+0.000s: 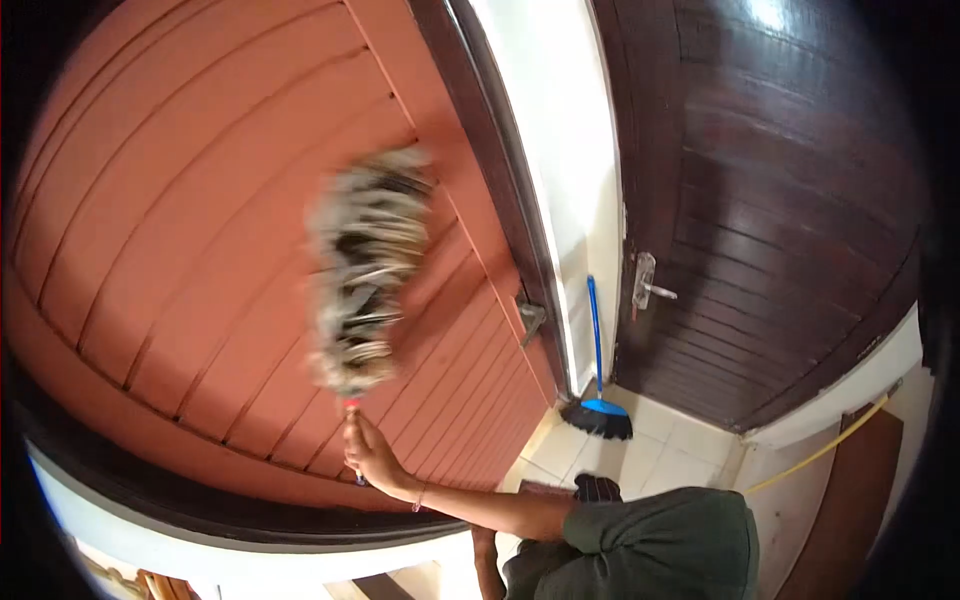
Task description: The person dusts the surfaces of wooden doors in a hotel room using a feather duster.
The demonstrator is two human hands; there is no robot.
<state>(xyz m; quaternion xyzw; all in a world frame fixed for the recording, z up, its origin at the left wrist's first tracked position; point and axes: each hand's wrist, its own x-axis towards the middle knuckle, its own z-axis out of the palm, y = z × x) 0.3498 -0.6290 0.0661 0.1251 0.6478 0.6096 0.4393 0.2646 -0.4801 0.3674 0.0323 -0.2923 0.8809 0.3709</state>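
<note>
My right hand [372, 458] is closed around the handle of a fluffy duster [365, 255], held up in front of a red-orange slatted door [200, 220]. The duster's grey and cream head is smeared by motion and overlaps the door panel. A thin bracelet circles the right wrist, and the arm runs back to a dark green sleeve [640, 540]. Below that arm, part of my left arm [486, 562] shows at the bottom edge, its fingers hidden.
A blue-handled broom [598, 408] with black bristles leans in the corner between the red door's handle [530, 318] and a dark brown door [790, 220]. Pale tiles [650, 455] cover the floor. A yellow hose or cord [820, 455] runs along the right wall.
</note>
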